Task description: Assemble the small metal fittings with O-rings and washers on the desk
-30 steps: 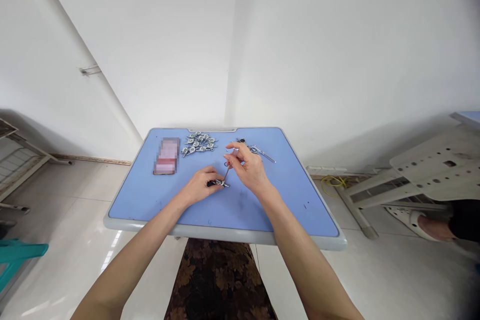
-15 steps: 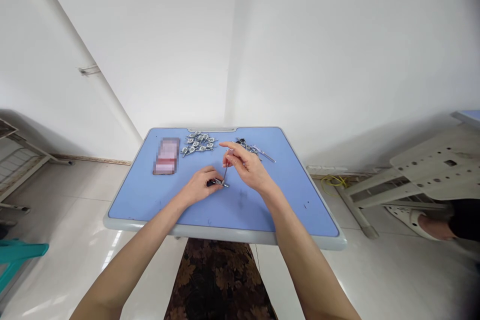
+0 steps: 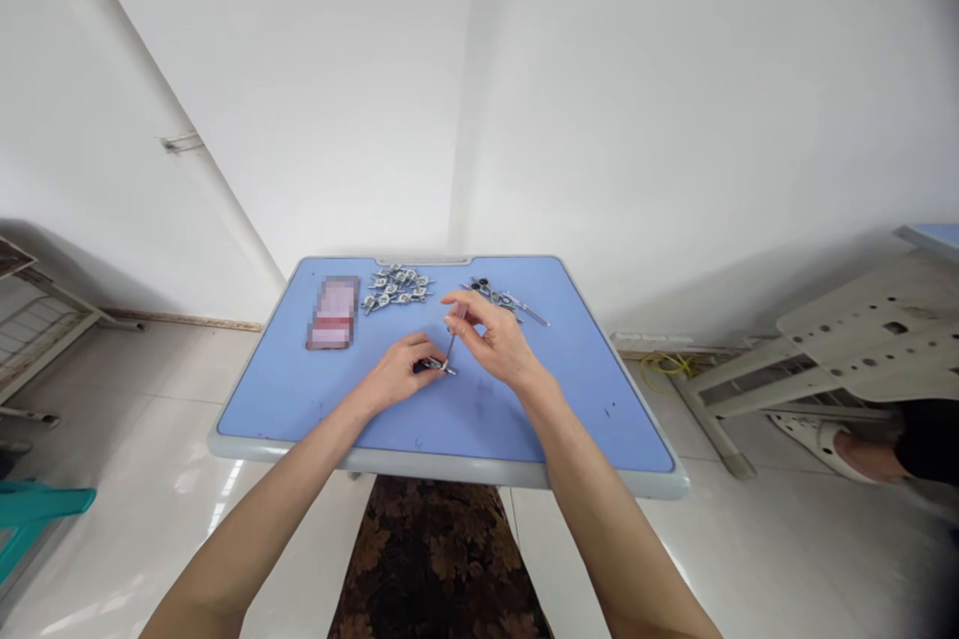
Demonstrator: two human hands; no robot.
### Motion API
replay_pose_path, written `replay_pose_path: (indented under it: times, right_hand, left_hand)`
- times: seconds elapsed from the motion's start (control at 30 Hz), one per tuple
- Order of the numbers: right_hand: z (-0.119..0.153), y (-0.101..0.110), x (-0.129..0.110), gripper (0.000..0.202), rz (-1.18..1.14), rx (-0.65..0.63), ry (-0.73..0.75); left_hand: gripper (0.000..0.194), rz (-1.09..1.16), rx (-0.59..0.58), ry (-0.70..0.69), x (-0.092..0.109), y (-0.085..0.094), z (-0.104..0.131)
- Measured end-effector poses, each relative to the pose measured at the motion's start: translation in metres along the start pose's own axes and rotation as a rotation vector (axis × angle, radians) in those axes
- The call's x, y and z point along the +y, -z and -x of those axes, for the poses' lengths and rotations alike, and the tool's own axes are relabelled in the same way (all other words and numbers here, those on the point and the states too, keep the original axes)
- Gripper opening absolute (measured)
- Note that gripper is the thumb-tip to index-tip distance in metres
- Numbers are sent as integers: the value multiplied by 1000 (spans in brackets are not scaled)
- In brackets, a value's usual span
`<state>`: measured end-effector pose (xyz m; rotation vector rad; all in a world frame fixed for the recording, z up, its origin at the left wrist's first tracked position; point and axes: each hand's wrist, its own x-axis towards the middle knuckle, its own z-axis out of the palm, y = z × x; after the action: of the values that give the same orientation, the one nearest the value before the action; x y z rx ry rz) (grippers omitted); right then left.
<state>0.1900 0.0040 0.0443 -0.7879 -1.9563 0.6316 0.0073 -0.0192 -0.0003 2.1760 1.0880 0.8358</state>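
On the blue desk (image 3: 450,429), my left hand (image 3: 401,369) is closed around a small metal part (image 3: 441,365), its far end partly hidden by the fingers. Above it, my right hand (image 3: 490,334) grips a thin screwdriver (image 3: 452,344) that stands nearly upright. The screwdriver's tip meets the metal part. The right index finger curves over the top of the handle. A pile of similar small metal parts (image 3: 397,285) lies beyond my left hand. Behind my right hand are more parts, some with dark round pieces (image 3: 481,286).
A phone-shaped thing (image 3: 334,313), pixelated, lies at the desk's left. Thin rods (image 3: 528,308) rest at the back right. A white wall (image 3: 360,120) rises behind the desk. A teal stool (image 3: 45,509) stands at left; a person's shoe (image 3: 816,444) is under the right-hand desk.
My right hand has shifted slightly, its fingers closing further around the screwdriver's handle and the index finger now bent over its top. My left hand stays in place with the metal part.
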Motion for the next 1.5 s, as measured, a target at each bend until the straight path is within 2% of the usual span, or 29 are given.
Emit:
replay_pose_path:
  times: [0.13, 0.37, 0.5, 0.63, 0.73, 0.87, 1.0, 1.1, 1.2, 1.4, 1.5]
  right_hand:
    - [0, -1, -4, 33, -162, -71, 11]
    - [0, -13, 5, 22, -115, 96, -33]
    - [1, -12, 5, 21, -55, 91, -8]
    - [1, -8, 0, 24, -114, 114, -2]
    - [0, -11, -2, 23, -152, 152, -7]
    - [-1, -17, 2, 18, -47, 220, -14]
    - [0, -15, 4, 25, 24, 180, 26]
    - [1, -11, 2, 28, -76, 142, 39]
    - [0, -11, -1, 24, -163, 175, 24]
    - [-3, -15, 2, 11, 21, 272, 33]
    - [-1, -15, 6, 17, 76, 238, 54]
  left_hand:
    - [8, 16, 0, 14, -1, 0, 1]
    - [8, 20, -1, 11, -4, -3, 1]
    - [8, 22, -4, 18, -2, -2, 1]
    - [8, -2, 1, 23, -1, -2, 0]
    - [8, 4, 1, 21, -1, -2, 0]
    - [8, 13, -8, 22, -1, -2, 0]
    - [8, 11, -10, 23, 1, -1, 0]
    - [8, 18, -5, 27, 1, -1, 0]
    - [8, 8, -4, 35, 1, -1, 0]
    - [9, 2, -11, 26, 1, -1, 0]
    - [9, -5, -5, 24, 0, -1, 0]
